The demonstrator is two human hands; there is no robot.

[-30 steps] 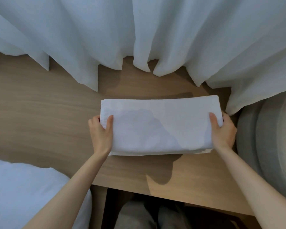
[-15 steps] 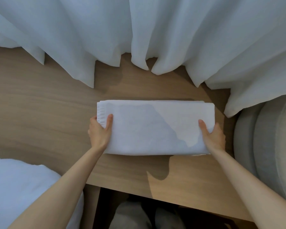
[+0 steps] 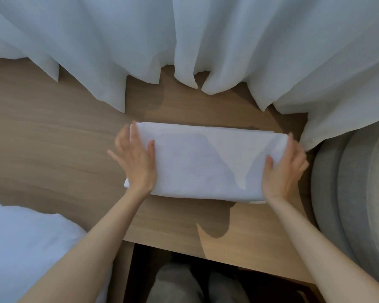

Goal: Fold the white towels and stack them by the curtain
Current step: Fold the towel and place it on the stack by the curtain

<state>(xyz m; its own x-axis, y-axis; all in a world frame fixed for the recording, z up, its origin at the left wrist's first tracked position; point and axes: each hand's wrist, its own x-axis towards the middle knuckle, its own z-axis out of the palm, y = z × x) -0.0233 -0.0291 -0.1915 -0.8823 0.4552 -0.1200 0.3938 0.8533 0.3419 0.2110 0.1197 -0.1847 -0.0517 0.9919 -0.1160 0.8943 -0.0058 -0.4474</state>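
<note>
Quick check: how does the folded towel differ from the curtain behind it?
The folded towel lies flat on the table; the curtain hangs in pleats. The towel is a compact rectangle; the curtain spans the view. Both are white cloth, with bare wood between them.
</note>
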